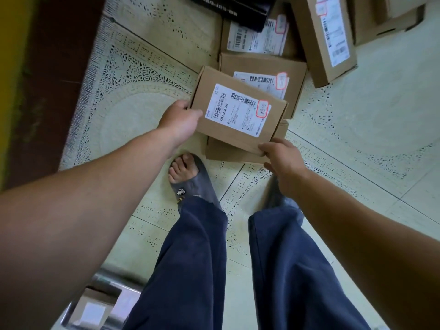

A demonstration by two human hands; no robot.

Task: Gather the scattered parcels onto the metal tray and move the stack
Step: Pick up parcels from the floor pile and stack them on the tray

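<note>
- Between my two hands sits the labelled parcel: my left hand grips its left edge, my right hand pinches its near right corner.
- I judge this the gathering step, with the parcel tilted, overlapping a plain box beneath.
- Next I must carry it back past my left arm to the metal tray, where one parcel seems to lie, blurred.
- Count: about seven cardboard parcels beyond my hands, plus one black box.

You stood in grey rubber slippers and loose navy trousers on the pale green patterned floor tiles, beside a dark brown wooden panel.
</note>
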